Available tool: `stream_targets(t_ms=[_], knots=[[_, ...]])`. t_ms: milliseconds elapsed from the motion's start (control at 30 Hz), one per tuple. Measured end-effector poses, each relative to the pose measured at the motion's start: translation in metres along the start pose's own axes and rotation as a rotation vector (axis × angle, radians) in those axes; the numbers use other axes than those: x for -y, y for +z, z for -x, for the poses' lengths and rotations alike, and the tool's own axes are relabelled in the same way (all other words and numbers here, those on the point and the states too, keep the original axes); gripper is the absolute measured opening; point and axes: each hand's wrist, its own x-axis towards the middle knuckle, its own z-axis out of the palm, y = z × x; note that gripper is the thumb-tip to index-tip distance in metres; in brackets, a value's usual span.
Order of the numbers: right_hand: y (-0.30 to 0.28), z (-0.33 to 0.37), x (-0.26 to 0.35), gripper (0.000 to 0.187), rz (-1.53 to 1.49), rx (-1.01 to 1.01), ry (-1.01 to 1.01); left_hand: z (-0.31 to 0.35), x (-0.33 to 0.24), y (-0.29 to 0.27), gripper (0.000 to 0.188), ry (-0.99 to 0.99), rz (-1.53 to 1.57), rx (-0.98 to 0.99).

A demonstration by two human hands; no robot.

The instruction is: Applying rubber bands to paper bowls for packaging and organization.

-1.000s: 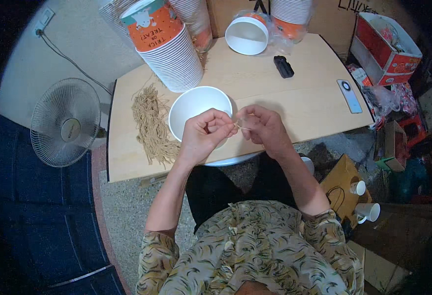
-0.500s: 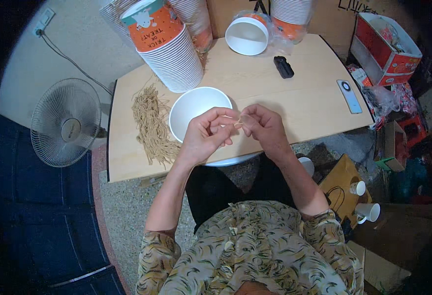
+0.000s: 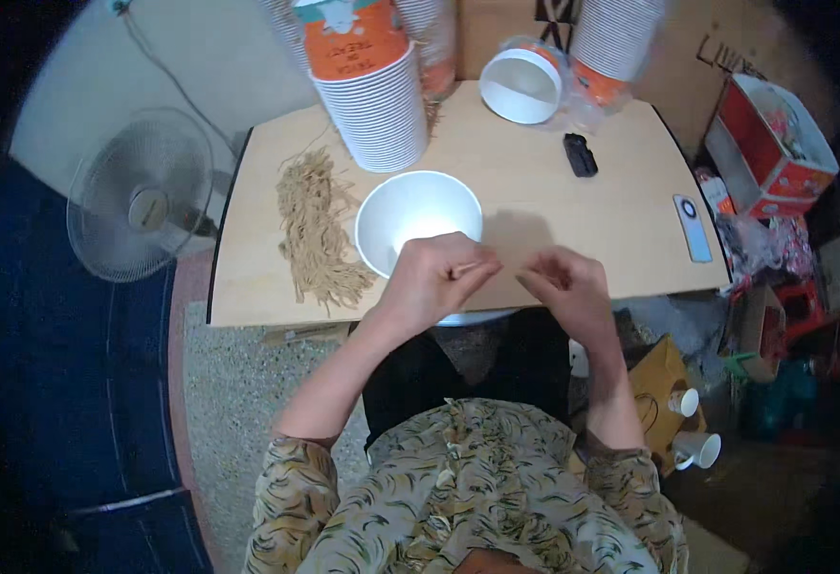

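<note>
Orange-banded cup stack (image 3: 370,81) behind white bowl (image 3: 418,220); red box (image 3: 774,143) right.

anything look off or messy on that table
Only small things. A paper bowl lies tipped on its side at the table's far edge, mouth facing the camera, and the tan string pile is loose, with stray strands trailing toward the bowl stack.

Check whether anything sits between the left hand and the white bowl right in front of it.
Nothing visible does. The left hand hovers at the near rim of the white bowl, pinching a thin tan strip. The pile of tan strips lies to the bowl's left, and the right hand is off to its right.
</note>
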Motion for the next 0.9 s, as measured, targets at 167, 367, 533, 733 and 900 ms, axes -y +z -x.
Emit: stream_targets(t_ms=[167, 367, 533, 733, 900], knots=[[-0.027, 0.028, 0.016, 0.011, -0.13, 0.004, 0.215, 0.014, 0.003, 0.0, 0.016, 0.268, -0.21, 0.005], [-0.049, 0.054, 0.013, 0.013, -0.649, -0.041, -0.068, 0.028, 0.021, 0.0, 0.013, 0.23, -0.208, -0.085], [-0.053, 0.06, 0.011, 0.02, -0.994, -0.006, -0.156, 0.033, 0.026, -0.002, 0.012, 0.12, -0.224, -0.09], [-0.057, 0.047, 0.01, 0.017, -0.95, -0.247, -0.011, 0.037, 0.025, -0.055, 0.044, 0.1, -0.494, 0.051], [-0.054, 0.046, 0.006, 0.03, -0.814, -0.354, -0.124, 0.042, 0.045, -0.086, 0.035, 0.034, -0.67, 0.084]])
